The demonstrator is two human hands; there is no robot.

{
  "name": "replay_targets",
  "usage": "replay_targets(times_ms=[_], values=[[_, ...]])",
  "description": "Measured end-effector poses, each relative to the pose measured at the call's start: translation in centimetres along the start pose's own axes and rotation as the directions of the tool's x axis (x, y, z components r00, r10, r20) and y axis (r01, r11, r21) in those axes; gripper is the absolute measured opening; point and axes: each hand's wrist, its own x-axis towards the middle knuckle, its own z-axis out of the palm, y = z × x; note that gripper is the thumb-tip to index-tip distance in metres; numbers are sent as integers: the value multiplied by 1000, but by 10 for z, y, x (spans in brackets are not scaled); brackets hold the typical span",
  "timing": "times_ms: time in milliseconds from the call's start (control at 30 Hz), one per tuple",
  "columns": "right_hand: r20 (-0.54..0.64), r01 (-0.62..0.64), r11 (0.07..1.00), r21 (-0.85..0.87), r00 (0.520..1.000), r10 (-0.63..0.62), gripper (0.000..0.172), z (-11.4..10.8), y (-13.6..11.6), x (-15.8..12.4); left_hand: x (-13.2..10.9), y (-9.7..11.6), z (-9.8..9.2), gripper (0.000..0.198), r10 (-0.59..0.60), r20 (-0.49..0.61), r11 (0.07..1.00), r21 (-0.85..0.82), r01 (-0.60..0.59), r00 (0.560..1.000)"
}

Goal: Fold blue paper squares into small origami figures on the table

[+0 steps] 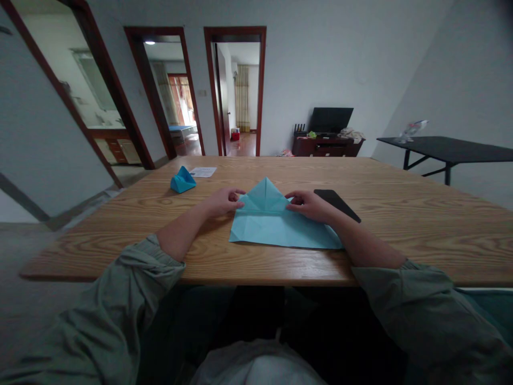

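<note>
A light blue sheet of paper lies on the wooden table in front of me, its far part folded to a point with a crease down the middle. My left hand grips the sheet's left edge beside the folded peak, thumb on top and fingers curled. On the opposite side, my right hand pinches the right edge of the paper at about the same height. The near part of the sheet rests flat, and my right forearm covers its right corner.
A darker blue folded paper piece stands at the left of the table, near a white printed slip. A flat black object lies right of my right hand. Beyond are a black side table and a television on a cabinet.
</note>
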Motion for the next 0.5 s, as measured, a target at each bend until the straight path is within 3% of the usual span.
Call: replay_targets(times_ms=[267, 500], values=[[91, -42, 998, -50, 995, 46, 42, 6, -2, 3, 5, 5, 7, 56, -26, 134, 994, -97, 39, 991], [54, -50, 988, -146, 997, 58, 40, 7, -10, 1, 0, 18, 6, 48, -152, 56, 984, 103, 146, 987]])
